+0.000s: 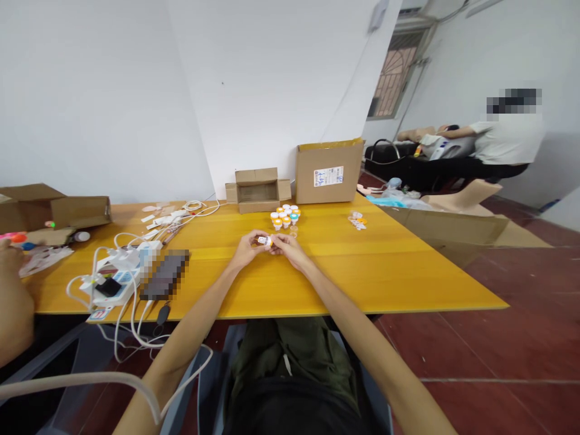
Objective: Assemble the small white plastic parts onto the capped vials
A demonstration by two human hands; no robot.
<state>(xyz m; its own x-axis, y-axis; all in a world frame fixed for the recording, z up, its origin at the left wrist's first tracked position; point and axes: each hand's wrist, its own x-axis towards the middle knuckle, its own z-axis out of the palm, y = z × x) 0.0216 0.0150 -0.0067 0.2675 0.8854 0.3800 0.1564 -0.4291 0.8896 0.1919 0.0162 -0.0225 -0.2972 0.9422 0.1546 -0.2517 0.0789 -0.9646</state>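
Above the middle of the table, my left hand (249, 246) and my right hand (287, 249) are closed together on a small bottle (264, 240). It looks white with dark marks and has a bit of orange at its right end, near my right fingertips. My fingers cover part of it. Just beyond my hands stands a tight cluster of similar small bottles (286, 216), with white tops and orange or teal collars. A small clear piece (294, 231) lies between this group and my right hand. Farther right is a little pile of clear, white and orange parts (357, 221).
An open small carton (257, 192) and a large cardboard box (328, 174) stand against the wall. On the left are a power strip (122, 281) with white cables, a dark phone-like slab (165, 275) and another person's arm (16, 302). Another person (507, 139) sits far right.
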